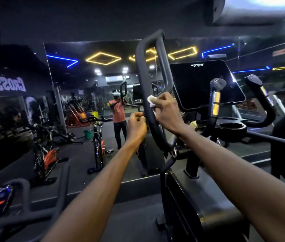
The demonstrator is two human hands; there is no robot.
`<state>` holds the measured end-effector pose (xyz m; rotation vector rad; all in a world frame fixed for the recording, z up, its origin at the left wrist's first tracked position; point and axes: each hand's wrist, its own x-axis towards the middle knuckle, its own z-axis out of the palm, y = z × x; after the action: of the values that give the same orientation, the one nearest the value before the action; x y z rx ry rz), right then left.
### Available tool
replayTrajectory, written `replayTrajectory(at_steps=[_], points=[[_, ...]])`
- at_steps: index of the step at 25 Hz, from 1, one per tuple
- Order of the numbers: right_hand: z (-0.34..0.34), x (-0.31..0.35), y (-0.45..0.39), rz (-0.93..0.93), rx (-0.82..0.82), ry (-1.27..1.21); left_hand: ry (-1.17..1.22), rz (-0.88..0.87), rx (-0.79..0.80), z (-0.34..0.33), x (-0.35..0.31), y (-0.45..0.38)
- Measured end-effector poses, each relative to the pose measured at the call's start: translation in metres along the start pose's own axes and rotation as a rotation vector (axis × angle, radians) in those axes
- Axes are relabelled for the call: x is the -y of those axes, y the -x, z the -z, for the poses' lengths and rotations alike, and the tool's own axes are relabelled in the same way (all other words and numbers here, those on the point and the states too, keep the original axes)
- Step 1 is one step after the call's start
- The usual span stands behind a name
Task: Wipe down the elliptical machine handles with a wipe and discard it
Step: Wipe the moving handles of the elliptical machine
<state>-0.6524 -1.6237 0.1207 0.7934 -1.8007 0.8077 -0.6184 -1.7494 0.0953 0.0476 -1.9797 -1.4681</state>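
The wipe [151, 100] is a small white crumpled wad, bright against the dark gym, pinched in the curled fingers of the right hand [167, 112] and pressed against the near bar of the handle [144, 81]. Only its upper end shows past the fingers; the rest is hidden under the palm. The handle is a tall matte black loop, two padded bars joined by a rounded top, rising left of the console [206, 84]. The left hand [136, 126] sits just left of the handle, lower than the right, its fingers curled in a loose fist; whether it touches the bar or holds anything I cannot tell. The console is a dark, blank screen with a small pale logo at its top edge, too small to read. Right of it stand two short black grips [216, 96] with grey caps and yellow bands, and below them a round cup holder [231, 127]. A mirror [93, 102] fills the wall ahead and reflects a person in an orange shirt with both arms raised to a handle. On the left wall, large pale letters appear reversed and cut off at the edge, reading roughly "CROSSF". Orange and black bikes [49, 154] stand on the floor to the left.
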Motion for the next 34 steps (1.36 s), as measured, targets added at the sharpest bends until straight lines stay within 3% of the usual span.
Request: replayTrajectory(at_steps=[4, 7, 11, 15, 18, 19, 22, 26, 29, 32, 34], points=[[-0.011, -0.034, 0.001, 0.409, 0.12, -0.041, 0.167, 0.009, -0.1, -0.014, 0.007, -0.025], [-0.001, -0.038, -0.028, 0.386, 0.189, -0.044, 0.212, 0.003, -0.13, -0.021, 0.002, -0.037], [0.003, -0.042, -0.026, 0.685, 0.49, 0.076, 0.18, -0.003, -0.192, -0.021, 0.005, -0.044], [0.009, -0.043, -0.053, 0.563, 0.311, 0.047, 0.2, 0.003, -0.189, -0.018, 0.005, -0.047], [0.007, -0.039, -0.037, 0.806, 0.505, 0.095, 0.196, -0.004, -0.176, -0.016, 0.002, -0.054], [0.007, -0.041, -0.041, 0.81, 0.472, 0.13, 0.196, -0.007, -0.167, -0.015, 0.0, -0.057], [0.005, -0.039, -0.053, 0.556, 0.283, 0.091, 0.213, -0.02, -0.148, -0.015, 0.0, -0.062], [0.0, -0.047, -0.036, 0.641, 0.279, 0.153, 0.2, -0.029, -0.141, -0.014, 0.0, -0.068], [-0.005, -0.045, -0.034, 0.444, 0.14, 0.111, 0.198, -0.037, -0.137, -0.017, -0.003, -0.07], [-0.009, -0.046, -0.03, 0.473, 0.136, 0.186, 0.157, -0.07, -0.15, -0.019, -0.004, -0.073], [-0.004, -0.052, -0.042, 0.31, 0.027, 0.177, 0.119, -0.089, -0.145, -0.022, -0.005, -0.073]])
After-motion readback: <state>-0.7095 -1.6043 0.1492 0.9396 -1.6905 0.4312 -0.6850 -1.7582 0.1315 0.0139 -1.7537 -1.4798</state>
